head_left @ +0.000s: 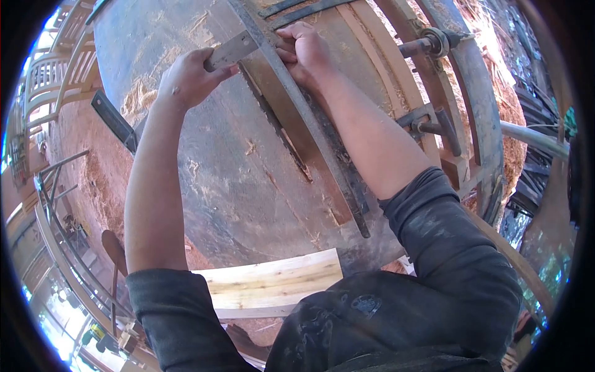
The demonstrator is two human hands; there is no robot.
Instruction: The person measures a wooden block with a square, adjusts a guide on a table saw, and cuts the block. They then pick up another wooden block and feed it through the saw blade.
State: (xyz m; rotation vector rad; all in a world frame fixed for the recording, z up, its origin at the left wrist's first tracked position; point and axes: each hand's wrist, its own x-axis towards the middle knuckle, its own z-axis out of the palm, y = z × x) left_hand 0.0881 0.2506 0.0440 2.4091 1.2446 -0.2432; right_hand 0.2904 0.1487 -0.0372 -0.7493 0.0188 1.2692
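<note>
My left hand (189, 77) grips the end of a flat metal blade or square (232, 49) that lies across the dusty metal table (204, 180). My right hand (307, 53) is closed over a brown wooden piece (279, 93) beside a long metal fence bar (310, 124) that runs diagonally over the table. A slot in the table runs alongside the wooden piece. Both forearms stretch forward from dark sleeves.
A pale wooden board (273, 282) lies at the table's near edge. Metal clamps and a handle (434, 121) sit to the right with curved wooden strips. Sawdust covers the ground. Chair frames (59, 74) stand at far left.
</note>
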